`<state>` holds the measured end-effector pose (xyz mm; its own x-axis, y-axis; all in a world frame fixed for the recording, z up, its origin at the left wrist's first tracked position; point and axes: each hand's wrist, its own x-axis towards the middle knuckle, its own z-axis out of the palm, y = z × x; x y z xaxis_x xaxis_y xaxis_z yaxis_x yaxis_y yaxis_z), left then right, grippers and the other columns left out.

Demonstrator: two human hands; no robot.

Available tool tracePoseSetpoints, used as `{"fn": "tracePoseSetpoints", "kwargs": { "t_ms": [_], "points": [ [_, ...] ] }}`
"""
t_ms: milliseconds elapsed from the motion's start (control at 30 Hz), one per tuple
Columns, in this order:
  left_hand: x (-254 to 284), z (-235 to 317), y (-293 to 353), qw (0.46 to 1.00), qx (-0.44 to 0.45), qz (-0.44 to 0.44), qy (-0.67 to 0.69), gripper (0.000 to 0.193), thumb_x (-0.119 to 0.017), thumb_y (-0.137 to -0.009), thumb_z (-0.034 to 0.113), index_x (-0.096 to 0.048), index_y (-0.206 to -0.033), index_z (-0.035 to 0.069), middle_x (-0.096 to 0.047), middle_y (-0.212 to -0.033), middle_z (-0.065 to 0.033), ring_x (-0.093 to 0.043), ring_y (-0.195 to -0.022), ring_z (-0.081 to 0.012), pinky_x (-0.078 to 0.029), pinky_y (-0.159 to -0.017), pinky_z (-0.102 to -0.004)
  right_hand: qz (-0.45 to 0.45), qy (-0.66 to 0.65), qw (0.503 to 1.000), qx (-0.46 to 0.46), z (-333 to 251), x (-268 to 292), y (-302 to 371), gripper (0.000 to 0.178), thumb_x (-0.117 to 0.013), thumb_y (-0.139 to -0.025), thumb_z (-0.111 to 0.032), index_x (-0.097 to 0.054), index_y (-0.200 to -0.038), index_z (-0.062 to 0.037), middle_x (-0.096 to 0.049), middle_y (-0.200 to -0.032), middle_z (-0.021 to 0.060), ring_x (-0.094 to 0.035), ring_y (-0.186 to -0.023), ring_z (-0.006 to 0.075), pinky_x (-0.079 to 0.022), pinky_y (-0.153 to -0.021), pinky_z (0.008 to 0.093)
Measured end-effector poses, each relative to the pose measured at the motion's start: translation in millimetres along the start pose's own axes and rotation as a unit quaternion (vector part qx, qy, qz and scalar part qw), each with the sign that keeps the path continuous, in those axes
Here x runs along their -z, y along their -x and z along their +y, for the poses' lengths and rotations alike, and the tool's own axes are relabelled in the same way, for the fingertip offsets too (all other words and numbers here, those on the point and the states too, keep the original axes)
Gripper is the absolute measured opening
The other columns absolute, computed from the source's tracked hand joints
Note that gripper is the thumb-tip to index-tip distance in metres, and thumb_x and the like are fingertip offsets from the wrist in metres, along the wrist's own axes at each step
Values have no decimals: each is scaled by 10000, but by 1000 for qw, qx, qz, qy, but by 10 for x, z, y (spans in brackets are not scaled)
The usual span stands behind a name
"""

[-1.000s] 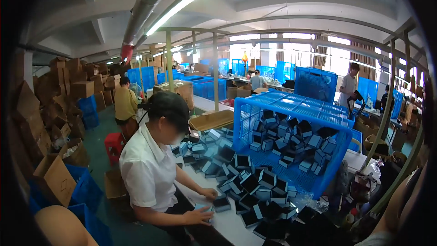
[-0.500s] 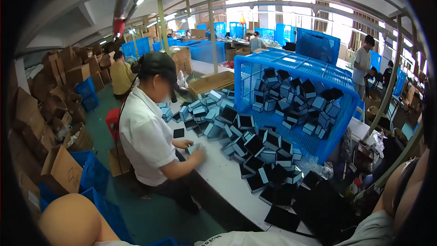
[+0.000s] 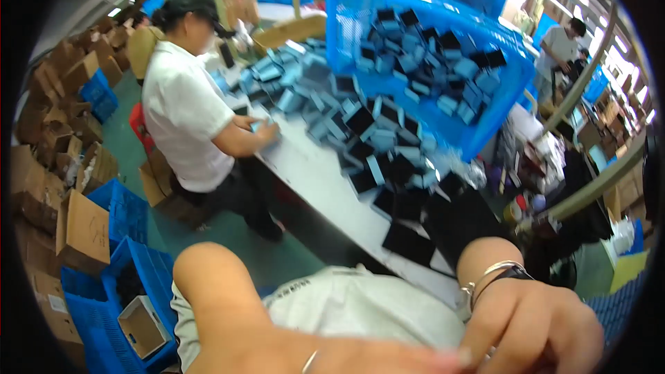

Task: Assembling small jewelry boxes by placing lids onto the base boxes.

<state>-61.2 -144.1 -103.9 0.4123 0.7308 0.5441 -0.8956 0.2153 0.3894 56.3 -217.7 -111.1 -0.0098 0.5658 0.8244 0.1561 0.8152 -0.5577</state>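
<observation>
My left hand (image 3: 332, 354), with a ring on one finger, reaches across in front of my light shirt (image 3: 367, 305). It is blurred and partly cut off by the lower edge, so its grip is hidden. Its fingertip meets my right hand (image 3: 530, 322), which wears bracelets (image 3: 495, 273) at the wrist. The right fingers are bent and close together; what they hold, if anything, cannot be seen. Just beyond them lie black flat pieces (image 3: 415, 242) on the white table (image 3: 312, 173), beside a heap of light-blue and black small boxes (image 3: 381, 125).
A large blue crate (image 3: 429, 104) lies on its side, holding more boxes. Across the table, a person in a white shirt (image 3: 183, 111) handles a small box. Cartons (image 3: 83, 228) and blue crates (image 3: 142, 270) stand on the left. Bags and clutter (image 3: 533, 152) are at right.
Both my hands have come in from the sides and met in front of my body. My view has tilted downward, so the table and crate appear higher. The co-worker remains at the table.
</observation>
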Motion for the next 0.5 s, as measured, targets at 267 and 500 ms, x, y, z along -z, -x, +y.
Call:
{"fn": "tracePoseSetpoints", "kwargs": {
  "t_ms": [267,500],
  "points": [
    [878,626,-354,868,-86,-483,84,479,-490,-907,91,-398,-1376,95,-423,-1394,-78,-587,-1052,-157,-425,-972,-318,154,326,827,431,-228,-317,314,387,-443,-964,-184,-466,-1342,-264,-472,-1337,-121,-496,-1095,143,-417,-878,265],
    [1084,603,-750,894,-244,-343,154,237,-730,-697,179,-667,-908,92,-635,-915,23,-566,-813,-158,-482,-757,-313,186,166,825,508,-702,219,540,183,-527,-859,-70,-599,-1022,-28,-619,-884,126,-574,-767,220,-460,-688,303]
  ]
}}
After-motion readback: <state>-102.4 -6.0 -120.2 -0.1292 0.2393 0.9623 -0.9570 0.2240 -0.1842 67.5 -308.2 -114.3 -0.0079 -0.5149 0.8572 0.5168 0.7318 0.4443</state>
